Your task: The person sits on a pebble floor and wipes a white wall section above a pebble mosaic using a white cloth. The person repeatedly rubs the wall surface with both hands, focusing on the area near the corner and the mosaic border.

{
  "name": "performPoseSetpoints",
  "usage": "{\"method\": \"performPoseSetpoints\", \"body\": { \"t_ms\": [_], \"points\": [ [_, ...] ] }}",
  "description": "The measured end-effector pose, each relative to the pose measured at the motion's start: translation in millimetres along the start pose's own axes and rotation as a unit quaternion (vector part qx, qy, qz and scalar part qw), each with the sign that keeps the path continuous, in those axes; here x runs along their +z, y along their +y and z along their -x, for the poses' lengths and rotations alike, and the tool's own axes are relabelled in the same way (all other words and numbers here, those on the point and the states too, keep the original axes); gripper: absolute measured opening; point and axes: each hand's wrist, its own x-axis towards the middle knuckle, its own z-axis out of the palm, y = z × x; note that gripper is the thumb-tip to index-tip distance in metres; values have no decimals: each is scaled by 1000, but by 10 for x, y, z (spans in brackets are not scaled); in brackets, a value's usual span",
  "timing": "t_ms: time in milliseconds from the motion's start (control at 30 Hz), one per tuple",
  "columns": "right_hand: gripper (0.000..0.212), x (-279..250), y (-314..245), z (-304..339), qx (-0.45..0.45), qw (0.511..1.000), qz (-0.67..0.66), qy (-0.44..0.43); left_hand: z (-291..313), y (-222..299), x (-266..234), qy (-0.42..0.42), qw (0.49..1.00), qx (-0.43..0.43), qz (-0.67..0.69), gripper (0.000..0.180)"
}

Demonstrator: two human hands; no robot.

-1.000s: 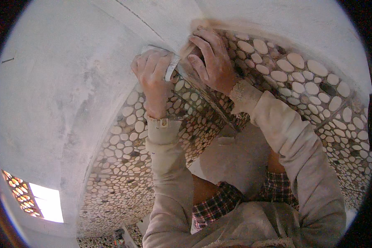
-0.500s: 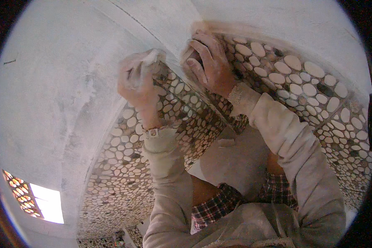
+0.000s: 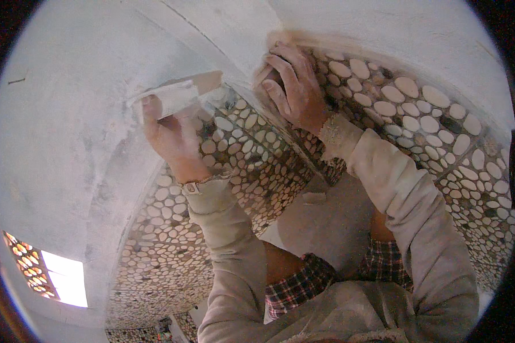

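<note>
My left hand (image 3: 174, 137) pinches a flat, pale sheet-like piece (image 3: 177, 98) with a tan end, held against the white wall (image 3: 86, 126) just above the pebble-tiled area; its exact kind is unclear. Blur softens this hand. To the right of the wall corner, my right hand (image 3: 297, 86) leans on the top of the right pebble-tiled wall (image 3: 406, 91). Its fingers are bent but apart, with the thumb spread from them. A dark brown surface shows between thumb and fingers, and I make out no separate object there.
Pebble tiles (image 3: 171, 246) also cover the left wall's lower part, meeting the right wall at a corner seam (image 3: 309, 163). A small pale piece (image 3: 314, 198) lies on a grey surface (image 3: 343, 223) below. A bright opening (image 3: 66, 280) stands at lower left.
My left hand has moved left and slightly down along the wall, turning the pale piece so more of its flat face shows. My right hand stays nearly in place.
</note>
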Motion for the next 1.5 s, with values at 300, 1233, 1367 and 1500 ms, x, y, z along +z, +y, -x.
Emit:
{"method": "performPoseSetpoints", "body": {
  "t_ms": [300, 1233, 1367, 1500],
  "points": [
    [48, 4, -42, -164, -106, 986, -104, 74, 145, 204, 460, 10, 981, -19, -191, 28],
    [44, -249, -302, -833, 128, 981, -72, 127, 725, -1155, 546, -128, 916, 251, -287, 86],
    [44, -248, -163, -1099, 67, 976, -76, 191, 777, -1208, 607, -129, 916, 244, -292, 85],
    [40, 110, -118, -1184, -65, 978, 113, 165, 747, -1226, 559, -120, 912, 256, -297, 82]
  ]
}}
